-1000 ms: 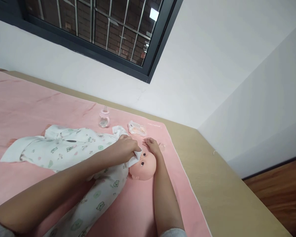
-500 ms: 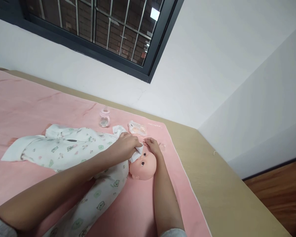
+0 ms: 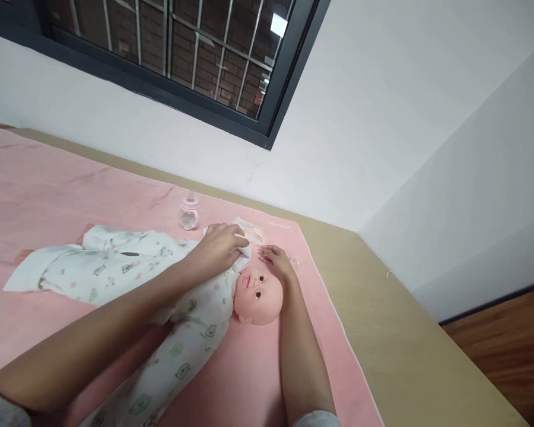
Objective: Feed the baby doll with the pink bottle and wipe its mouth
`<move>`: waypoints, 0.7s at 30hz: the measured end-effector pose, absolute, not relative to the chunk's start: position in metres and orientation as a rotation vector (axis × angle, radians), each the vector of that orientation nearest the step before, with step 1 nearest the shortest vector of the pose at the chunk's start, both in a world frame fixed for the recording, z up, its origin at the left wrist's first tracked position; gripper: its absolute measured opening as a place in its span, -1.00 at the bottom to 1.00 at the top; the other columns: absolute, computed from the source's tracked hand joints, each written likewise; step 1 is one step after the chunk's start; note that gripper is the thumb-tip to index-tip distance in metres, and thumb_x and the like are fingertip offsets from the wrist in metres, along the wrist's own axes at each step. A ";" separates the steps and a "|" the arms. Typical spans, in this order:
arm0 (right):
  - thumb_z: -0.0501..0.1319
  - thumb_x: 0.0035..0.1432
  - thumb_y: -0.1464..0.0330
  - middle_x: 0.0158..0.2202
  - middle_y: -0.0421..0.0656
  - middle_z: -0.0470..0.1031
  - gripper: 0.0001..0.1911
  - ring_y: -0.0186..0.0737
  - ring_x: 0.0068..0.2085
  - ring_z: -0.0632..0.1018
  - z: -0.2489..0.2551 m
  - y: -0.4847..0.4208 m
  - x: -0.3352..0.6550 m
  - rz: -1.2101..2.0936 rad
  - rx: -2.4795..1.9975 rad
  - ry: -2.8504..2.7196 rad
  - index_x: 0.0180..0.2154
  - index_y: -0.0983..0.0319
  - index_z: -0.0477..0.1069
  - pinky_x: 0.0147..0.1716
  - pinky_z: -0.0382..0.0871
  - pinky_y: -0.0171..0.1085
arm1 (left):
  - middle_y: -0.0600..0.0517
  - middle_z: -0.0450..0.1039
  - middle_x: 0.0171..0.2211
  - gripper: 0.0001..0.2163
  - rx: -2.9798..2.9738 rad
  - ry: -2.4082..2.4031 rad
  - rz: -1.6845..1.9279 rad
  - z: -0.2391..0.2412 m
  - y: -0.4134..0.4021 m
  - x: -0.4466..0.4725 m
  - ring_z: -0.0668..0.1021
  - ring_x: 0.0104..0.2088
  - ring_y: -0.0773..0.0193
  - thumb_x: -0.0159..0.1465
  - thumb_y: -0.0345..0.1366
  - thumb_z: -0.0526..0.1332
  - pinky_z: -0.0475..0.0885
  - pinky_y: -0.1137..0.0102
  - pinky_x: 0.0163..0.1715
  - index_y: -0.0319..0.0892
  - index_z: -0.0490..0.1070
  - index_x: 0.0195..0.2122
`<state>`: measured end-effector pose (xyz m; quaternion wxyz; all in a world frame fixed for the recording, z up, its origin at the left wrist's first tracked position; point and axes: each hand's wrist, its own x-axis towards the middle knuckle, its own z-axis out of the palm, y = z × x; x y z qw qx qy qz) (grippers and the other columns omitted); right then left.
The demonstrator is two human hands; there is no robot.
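Note:
A baby doll (image 3: 256, 295) in a white printed sleepsuit (image 3: 129, 270) lies on a pink blanket (image 3: 48, 190), its head toward the right. My left hand (image 3: 220, 244) is closed on a small white wipe (image 3: 244, 251), held just above the doll's face. Resting on top of the doll's head is my right hand (image 3: 276, 263), fingers curved over the crown and holding nothing else.
A small pink baby bottle (image 3: 188, 212) stands on the blanket beyond the doll. A flat wipe packet (image 3: 253, 230) lies to its right, partly behind my left hand. The tan tabletop (image 3: 404, 332) runs right to its edge, with wooden floor (image 3: 507, 350) below.
My left hand has lifted the white wipe off the doll's face and moved it up and away toward the packet. The doll's whole face now shows. My right hand stays on the head.

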<state>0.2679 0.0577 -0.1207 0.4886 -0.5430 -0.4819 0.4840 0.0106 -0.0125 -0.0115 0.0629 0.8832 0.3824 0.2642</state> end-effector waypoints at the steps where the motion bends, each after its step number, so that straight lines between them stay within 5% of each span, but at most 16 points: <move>1: 0.37 -0.03 0.27 -0.31 -0.13 0.57 -0.76 -0.24 -0.27 0.59 -0.107 0.055 0.263 1.163 -1.301 -1.225 -0.31 0.24 0.48 -0.03 0.46 -0.14 | -0.07 0.50 -0.05 -0.80 2.618 1.158 0.884 -0.008 -0.011 0.005 0.46 -0.03 0.06 0.19 -0.43 0.04 0.26 0.13 0.00 -0.16 0.47 -0.39; 10: 0.21 0.24 0.18 0.24 -0.16 0.27 -0.68 -0.13 0.30 0.25 0.013 -0.028 0.183 0.466 -1.021 -2.035 0.03 0.01 0.42 0.26 0.20 -0.05 | -0.08 0.31 0.23 -0.82 2.591 1.279 0.913 0.004 -0.003 -0.016 0.29 0.24 -0.06 0.13 -0.42 0.12 0.11 -0.01 0.22 -0.20 0.53 -0.44; 14: 0.20 0.25 0.16 0.24 -0.13 0.26 -0.69 -0.09 0.29 0.25 0.011 -0.043 0.167 0.258 -1.108 -2.142 0.02 0.03 0.41 0.24 0.20 0.00 | -0.06 0.28 0.25 -0.76 2.649 1.234 0.881 0.000 -0.002 -0.015 0.20 0.30 -0.09 0.20 -0.39 0.12 0.06 -0.06 0.24 -0.14 0.60 -0.26; 21: 0.26 0.19 0.13 0.07 -0.10 0.44 -0.77 -0.10 0.14 0.42 0.014 -0.041 0.165 0.343 -1.159 -2.079 -0.32 0.17 0.41 0.16 0.27 -0.05 | -0.05 0.30 0.25 -0.79 2.683 1.235 0.860 0.005 -0.004 -0.023 0.21 0.30 -0.13 0.20 -0.41 0.13 0.07 -0.07 0.25 -0.16 0.59 -0.40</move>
